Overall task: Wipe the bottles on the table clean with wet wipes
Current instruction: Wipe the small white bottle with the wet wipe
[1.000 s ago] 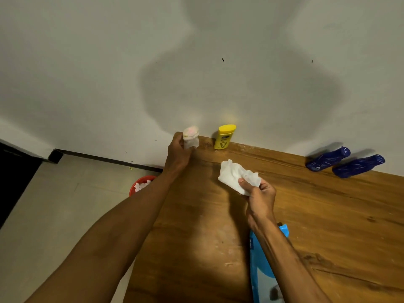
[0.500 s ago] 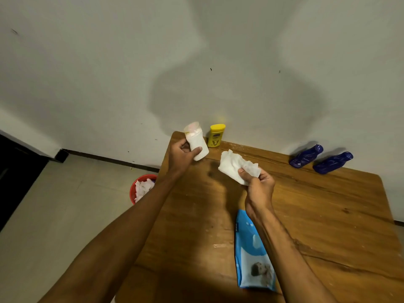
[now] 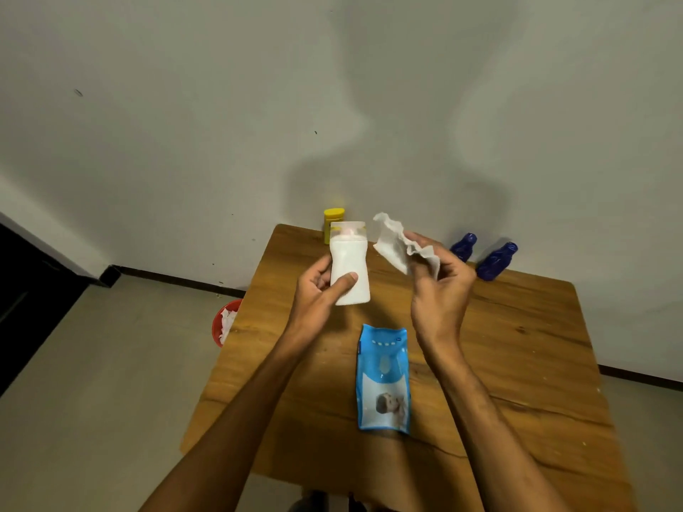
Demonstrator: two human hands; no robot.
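My left hand (image 3: 320,293) grips a white bottle (image 3: 349,266) with a clear cap, upright above the wooden table (image 3: 517,364). To its right, my right hand (image 3: 439,290) holds a crumpled white wet wipe (image 3: 397,243) raised at the bottle's height, a small gap apart from it. A yellow bottle (image 3: 333,216) stands at the table's far left edge, partly hidden behind the white one. Two dark blue bottles (image 3: 462,246) (image 3: 496,261) stand by the wall at the far right.
A blue wet-wipe pack (image 3: 383,378) lies flat on the table between my forearms. A red bin (image 3: 225,322) with used wipes sits on the floor left of the table. A white wall rises behind the table.
My left hand lifted the white bottle off the far left of the table and brought it toward me. My right hand raised the wipe beside it. The view pulled back.
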